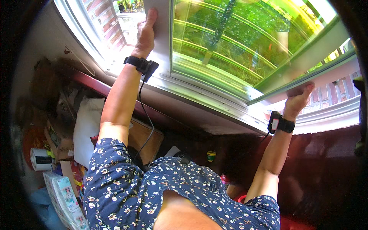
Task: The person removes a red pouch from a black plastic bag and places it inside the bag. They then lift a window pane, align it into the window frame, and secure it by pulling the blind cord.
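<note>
A white-framed window sash (162, 42) stands tilted in front of me at the window opening. Its glass pane (230, 46) shows green and yellow, with water drops or specks on it. My left hand (145, 36) is closed on the sash's left side, thumb upward on the frame, the other fingers mostly hidden behind it. At the lower right, my right hand (297, 102) grips the opposite side of the frame, its fingers partly out of sight behind the edge. The sash's lower edge lies close to the white window track (207, 95); whether they touch I cannot tell.
Below the window runs a dark red wall (322, 165). To the left are a cardboard box (143, 140), a white bag (86, 126) and a plastic-wrapped pack (63, 191). A small green and yellow container (211, 156) sits low down. A cord (86, 65) hangs beside the window.
</note>
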### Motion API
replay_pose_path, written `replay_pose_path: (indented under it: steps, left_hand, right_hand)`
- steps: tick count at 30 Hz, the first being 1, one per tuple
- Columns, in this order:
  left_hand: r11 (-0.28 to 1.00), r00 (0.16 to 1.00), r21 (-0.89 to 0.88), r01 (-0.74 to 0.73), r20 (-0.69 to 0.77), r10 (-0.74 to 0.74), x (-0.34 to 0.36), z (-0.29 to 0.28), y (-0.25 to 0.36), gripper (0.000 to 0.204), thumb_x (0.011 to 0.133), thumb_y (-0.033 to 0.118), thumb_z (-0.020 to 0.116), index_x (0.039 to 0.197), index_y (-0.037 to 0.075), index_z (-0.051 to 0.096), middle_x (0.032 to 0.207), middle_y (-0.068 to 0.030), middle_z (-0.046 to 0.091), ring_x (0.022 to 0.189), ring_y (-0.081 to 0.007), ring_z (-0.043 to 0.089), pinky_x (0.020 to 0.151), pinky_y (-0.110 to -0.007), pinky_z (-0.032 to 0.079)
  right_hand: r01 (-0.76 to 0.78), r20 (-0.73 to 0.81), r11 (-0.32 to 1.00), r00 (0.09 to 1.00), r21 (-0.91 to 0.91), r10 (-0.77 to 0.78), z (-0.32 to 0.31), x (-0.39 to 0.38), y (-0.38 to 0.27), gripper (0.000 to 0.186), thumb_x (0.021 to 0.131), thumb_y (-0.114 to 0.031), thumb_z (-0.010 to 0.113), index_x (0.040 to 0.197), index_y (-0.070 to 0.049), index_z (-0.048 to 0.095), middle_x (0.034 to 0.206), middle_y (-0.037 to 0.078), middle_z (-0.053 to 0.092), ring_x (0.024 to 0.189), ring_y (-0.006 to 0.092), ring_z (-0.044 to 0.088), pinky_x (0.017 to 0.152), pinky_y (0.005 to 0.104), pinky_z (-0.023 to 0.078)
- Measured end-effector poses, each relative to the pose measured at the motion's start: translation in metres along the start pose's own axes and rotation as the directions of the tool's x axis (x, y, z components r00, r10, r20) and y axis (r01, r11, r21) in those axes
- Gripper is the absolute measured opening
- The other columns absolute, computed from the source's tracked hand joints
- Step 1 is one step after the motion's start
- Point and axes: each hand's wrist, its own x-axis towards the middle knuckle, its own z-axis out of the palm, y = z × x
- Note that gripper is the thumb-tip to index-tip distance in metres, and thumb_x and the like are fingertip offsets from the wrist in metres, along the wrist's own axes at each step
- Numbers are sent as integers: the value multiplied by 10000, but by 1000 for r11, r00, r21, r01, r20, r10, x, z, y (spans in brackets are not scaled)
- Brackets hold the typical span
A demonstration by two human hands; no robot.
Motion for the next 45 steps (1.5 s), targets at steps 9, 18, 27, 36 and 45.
replay_pose_path:
  steps: [9,18,27,36,45]
  left_hand:
    - [1000,999,1,-31,-39,31,-1,-25,17,549,973,478,548,1254,7,583,1167,-72,632,1006,-154,593,899,-309,462]
    - [998,997,-32,-48,-67,45,-9,-22,50,615,984,457,545,1354,-33,512,1319,-105,576,1185,-192,524,1031,-303,388]
    - [996,996,-24,-84,-15,84,-9,-32,48,562,982,439,562,1295,-27,571,1256,-69,608,1120,-165,543,993,-285,401]
    - [995,996,-58,-77,-56,73,-18,-42,48,548,995,430,536,1294,-29,568,1237,-61,615,1096,-157,550,968,-284,418]
    - [999,1000,-50,-21,22,22,-22,-20,58,581,1003,457,508,1327,-24,540,1258,-68,610,1107,-160,552,980,-280,417]
  right_hand:
    - [0,-39,1000,999,-3,0,9,-27,-30,562,980,-576,460,1254,-98,571,1188,61,624,1062,207,601,925,360,475]
    - [130,-12,990,991,-50,-131,18,-43,-47,570,968,-575,481,1239,-83,577,1124,90,644,997,229,626,861,374,507]
    - [3,20,1000,1000,-20,-2,21,-44,-31,553,969,-593,430,1260,-146,575,1211,92,639,1107,272,606,956,461,477]
    - [-19,-54,998,998,-59,16,40,-69,-40,504,987,-529,478,1259,-116,575,1153,88,654,1030,236,620,898,390,490]
    - [-24,-147,1000,989,-20,21,34,-71,-65,516,985,-486,524,1324,-98,531,1262,70,605,1104,229,579,942,387,458]
